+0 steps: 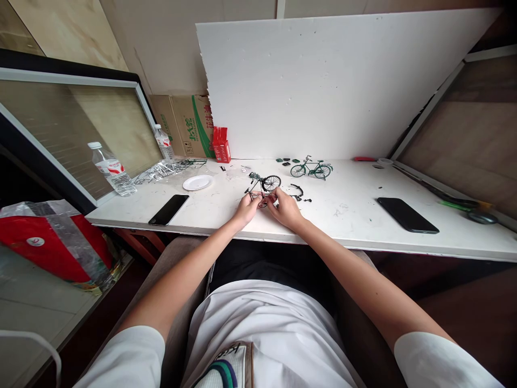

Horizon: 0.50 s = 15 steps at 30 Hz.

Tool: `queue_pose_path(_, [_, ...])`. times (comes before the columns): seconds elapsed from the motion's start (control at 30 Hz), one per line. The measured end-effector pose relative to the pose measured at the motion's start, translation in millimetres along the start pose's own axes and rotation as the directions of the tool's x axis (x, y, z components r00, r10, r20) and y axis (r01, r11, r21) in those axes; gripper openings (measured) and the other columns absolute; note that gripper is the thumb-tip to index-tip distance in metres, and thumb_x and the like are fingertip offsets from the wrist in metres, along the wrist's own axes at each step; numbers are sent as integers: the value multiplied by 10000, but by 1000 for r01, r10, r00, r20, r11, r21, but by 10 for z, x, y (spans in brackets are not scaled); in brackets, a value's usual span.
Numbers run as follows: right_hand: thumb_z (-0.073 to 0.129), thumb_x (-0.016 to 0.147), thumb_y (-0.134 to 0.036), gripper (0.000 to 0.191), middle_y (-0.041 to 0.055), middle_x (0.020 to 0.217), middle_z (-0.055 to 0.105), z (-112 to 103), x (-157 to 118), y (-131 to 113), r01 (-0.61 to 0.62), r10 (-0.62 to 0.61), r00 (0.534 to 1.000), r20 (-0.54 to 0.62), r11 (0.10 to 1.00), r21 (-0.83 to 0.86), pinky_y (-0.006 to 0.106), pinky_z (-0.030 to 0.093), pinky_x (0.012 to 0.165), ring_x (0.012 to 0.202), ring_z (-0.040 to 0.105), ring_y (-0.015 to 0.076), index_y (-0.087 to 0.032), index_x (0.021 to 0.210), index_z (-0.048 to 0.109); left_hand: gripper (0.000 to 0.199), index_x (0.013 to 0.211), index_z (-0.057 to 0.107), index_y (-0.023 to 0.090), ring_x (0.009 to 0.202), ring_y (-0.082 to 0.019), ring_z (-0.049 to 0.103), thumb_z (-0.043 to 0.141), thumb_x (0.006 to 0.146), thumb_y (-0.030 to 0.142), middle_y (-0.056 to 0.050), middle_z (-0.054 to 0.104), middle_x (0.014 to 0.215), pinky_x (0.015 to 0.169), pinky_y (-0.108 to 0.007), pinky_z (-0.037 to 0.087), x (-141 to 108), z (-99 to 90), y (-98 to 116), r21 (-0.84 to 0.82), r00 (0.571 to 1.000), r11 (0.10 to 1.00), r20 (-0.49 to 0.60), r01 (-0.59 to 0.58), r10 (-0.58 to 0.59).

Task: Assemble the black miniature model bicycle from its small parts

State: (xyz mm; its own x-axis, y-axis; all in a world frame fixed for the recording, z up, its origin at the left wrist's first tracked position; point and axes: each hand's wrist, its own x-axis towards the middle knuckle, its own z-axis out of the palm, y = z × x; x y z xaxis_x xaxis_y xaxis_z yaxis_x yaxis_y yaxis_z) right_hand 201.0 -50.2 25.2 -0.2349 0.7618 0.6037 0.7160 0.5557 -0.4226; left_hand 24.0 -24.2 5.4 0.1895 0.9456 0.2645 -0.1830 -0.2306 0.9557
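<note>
A small dark model bicycle [271, 183], partly assembled in look, is held between my hands near the table's front edge. My left hand [245, 210] is closed on its left part, and my right hand [286, 209] pinches its lower right part. The fingertips nearly meet and hide some of the frame. One spoked wheel shows beyond the fingers. Curved black parts [298, 189] lie just right of my right hand. Farther back, a green model bicycle [311, 168] stands upright, with small dark green pieces [286, 161] to its left.
On the white table [347, 215] are a phone [168, 209] at left, another phone [407, 215] at right, a white plate [197, 182], two water bottles [113, 171], and a red box [222, 145]. A white board [323, 86] stands behind. Cables and tools lie far right.
</note>
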Motion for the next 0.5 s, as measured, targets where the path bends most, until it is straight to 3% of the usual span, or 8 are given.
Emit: queue_pose_path(0.5, [474, 1064, -444, 204, 75, 944, 712, 2, -4, 15, 10, -10, 999, -46, 1000, 15, 332, 418, 683, 771, 628, 225, -252, 996, 477, 354, 1117, 690, 159, 1165, -293, 736, 706, 957, 475, -156, 773, 1202, 1046, -465, 581, -59, 18, 68, 45, 997, 999, 76, -4, 0])
